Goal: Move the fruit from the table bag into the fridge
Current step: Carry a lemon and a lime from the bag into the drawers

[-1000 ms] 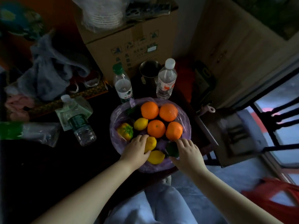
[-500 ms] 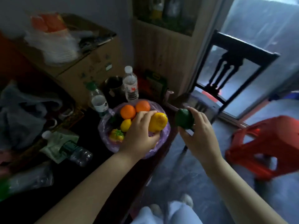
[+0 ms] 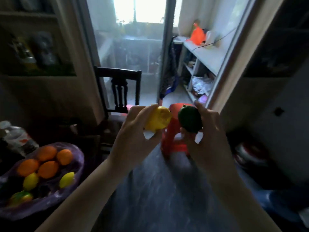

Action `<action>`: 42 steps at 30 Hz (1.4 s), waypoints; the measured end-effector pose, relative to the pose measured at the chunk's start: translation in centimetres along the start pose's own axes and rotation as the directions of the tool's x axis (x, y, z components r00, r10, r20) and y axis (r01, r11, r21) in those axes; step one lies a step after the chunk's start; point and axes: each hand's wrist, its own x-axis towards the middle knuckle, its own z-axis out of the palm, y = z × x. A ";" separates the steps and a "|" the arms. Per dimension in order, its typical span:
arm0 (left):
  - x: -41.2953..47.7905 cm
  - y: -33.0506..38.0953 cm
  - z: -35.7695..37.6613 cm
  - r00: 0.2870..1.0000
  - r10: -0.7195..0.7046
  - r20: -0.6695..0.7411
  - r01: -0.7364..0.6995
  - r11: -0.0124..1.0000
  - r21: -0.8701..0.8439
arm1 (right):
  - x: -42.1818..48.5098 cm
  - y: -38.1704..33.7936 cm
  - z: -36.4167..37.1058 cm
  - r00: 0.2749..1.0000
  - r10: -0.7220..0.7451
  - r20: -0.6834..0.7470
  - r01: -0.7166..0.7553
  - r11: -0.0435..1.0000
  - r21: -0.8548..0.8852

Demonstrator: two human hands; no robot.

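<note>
My left hand [image 3: 133,131] grips a yellow lemon [image 3: 158,118], held up at chest height over the floor. Beside it my right hand [image 3: 209,131] holds a dark green fruit [image 3: 189,118]. The purple plastic bag [image 3: 71,186] sits on the dark table at the lower left, open, with several oranges [image 3: 47,153], two lemons [image 3: 66,179] and a yellow-green fruit [image 3: 20,197] inside. No fridge is visible.
A red plastic stool [image 3: 173,141] stands on the floor just behind my hands. A dark wooden chair [image 3: 119,91] sits by the open doorway ahead. White shelves [image 3: 204,52] line the right side beyond the door. A water bottle [image 3: 15,136] stands behind the bag.
Both hands lifted their fruit out of the bag and away from the table. The view swung right, from the table toward the doorway and stool.
</note>
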 end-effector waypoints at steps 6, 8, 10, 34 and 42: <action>-0.6 15.0 8.7 0.983 0.171 0.072 -0.152 0.966 -0.208 | -6.2 3.7 -16.7 0.979 0.124 -0.161 -0.153 0.971 -0.182; -1.8 19.9 11.4 0.964 0.239 0.117 -0.203 0.944 -0.259 | -9.2 4.9 -21.9 0.962 0.150 -0.228 -0.208 0.944 -0.257; -3.4 24.3 13.8 0.937 0.315 0.150 -0.257 0.914 -0.314 | -12.4 5.5 -26.7 0.938 0.198 -0.285 -0.285 0.908 -0.306; -17.1 57.9 35.1 0.458 0.831 0.316 -0.348 0.495 -0.796 | -40.9 9.2 -58.4 0.494 0.270 -0.826 -0.849 0.354 -0.392; -13.6 64.5 43.6 0.320 0.896 0.307 -0.321 0.408 -0.855 | -41.5 15.8 -65.5 0.437 0.268 -0.859 -0.892 0.250 -0.376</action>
